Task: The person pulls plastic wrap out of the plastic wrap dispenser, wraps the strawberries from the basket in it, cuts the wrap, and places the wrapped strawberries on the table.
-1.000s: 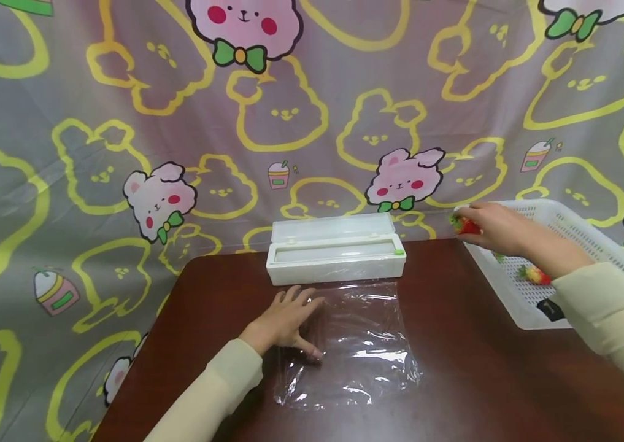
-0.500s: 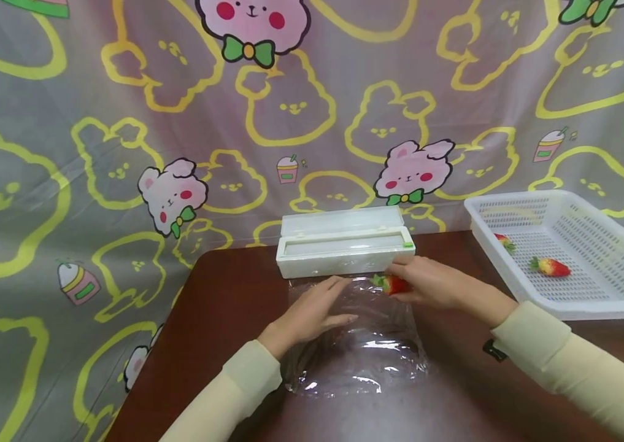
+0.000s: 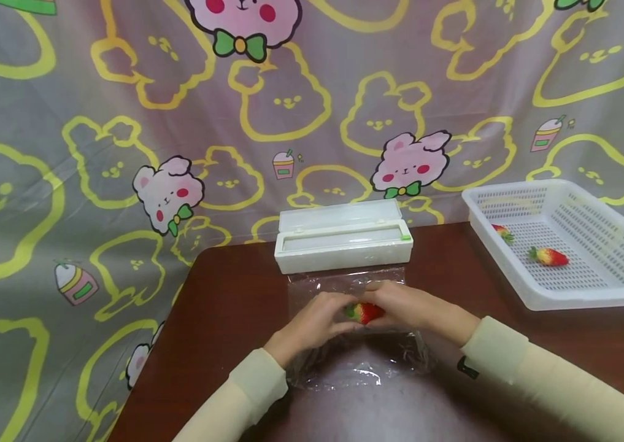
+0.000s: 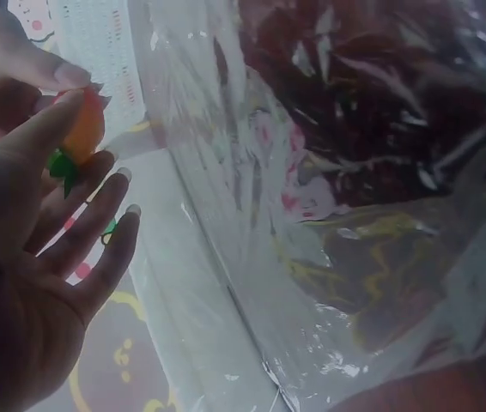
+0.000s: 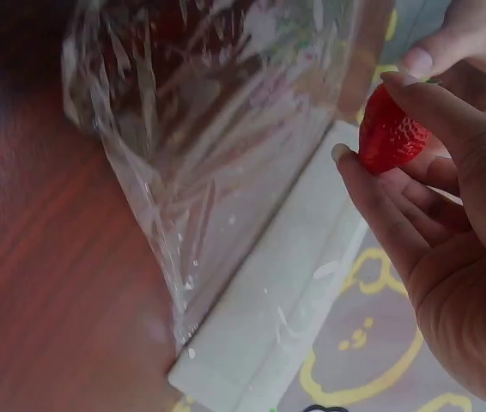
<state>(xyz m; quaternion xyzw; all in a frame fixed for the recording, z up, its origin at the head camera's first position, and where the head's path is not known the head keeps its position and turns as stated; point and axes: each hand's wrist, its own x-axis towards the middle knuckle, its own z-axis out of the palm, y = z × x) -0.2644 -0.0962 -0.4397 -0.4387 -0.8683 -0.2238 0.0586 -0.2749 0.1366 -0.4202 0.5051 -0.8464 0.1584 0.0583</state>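
While both hands meet above the sheet of clear cling film (image 3: 314, 284), a red strawberry (image 3: 367, 313) sits between them, its leafy end toward the left. The right hand (image 3: 408, 306) has its thumb and fingers drawn in round the red body, a firm-looking pinch. The left hand (image 3: 312, 323) has its thumb and forefinger nearly closed at the leafy end, seemingly a lighter hold, with its remaining fingers spread loosely. Whether the berry touches the film cannot be made out.

The film lies on the dark worktop (image 3: 223, 288), on the near side of the white film dispenser (image 3: 345, 253), whose lid (image 3: 339, 216) stands raised at the far side; the sheet's near edge is crumpled. At the far right, a white plastic basket (image 3: 571, 299) holds another strawberry (image 3: 550, 256) in plain sight and a third, partly hidden by the wall.

The step in hand looks like positioning the berry over the film. The next move probably calls for lowering it onto a flat part, well inside the edges, then releasing gently so the thin sheet is not dragged or bunched.
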